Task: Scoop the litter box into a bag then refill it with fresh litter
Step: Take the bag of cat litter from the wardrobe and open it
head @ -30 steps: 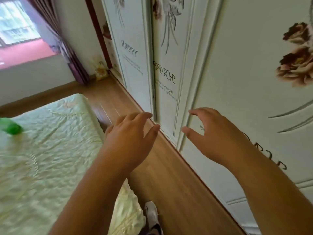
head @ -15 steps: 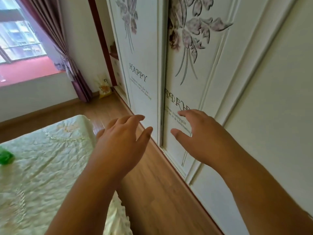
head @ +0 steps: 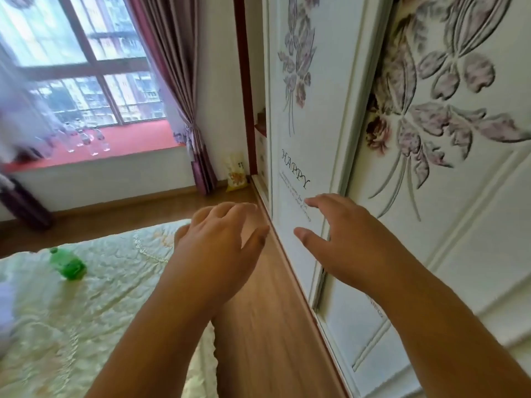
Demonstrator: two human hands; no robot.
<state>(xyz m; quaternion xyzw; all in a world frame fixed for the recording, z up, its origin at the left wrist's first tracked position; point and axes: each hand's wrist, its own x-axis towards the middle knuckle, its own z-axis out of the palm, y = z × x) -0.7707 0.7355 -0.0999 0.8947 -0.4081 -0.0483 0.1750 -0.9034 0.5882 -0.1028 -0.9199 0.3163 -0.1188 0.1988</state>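
A white wardrobe with sliding doors carved with purple and brown flowers [head: 431,139] fills the right half of the frame, the word "HAPPY" printed on its middle panel. A brown wood-plank floor [head: 267,326] runs from the lower centre up toward the far wall. A bed under a pale green quilted cover [head: 86,311] takes the lower left. A large window with dark frames above a red sill [head: 86,67] occupies the upper left, with a mauve curtain tied back [head: 178,81] at its right edge. Both bare forearms reach in from the bottom. The left hand [head: 218,251] hovers in the centre over the floor by the bed corner, fingers relaxed and spread, holding nothing. The right hand [head: 344,239] hovers in front of the wardrobe door, fingers likewise loose and empty. A small green plastic bottle [head: 69,264] lies on the bed at left. A yellow patterned bag [head: 236,175] leans in the far corner. No litter box shows in this view.
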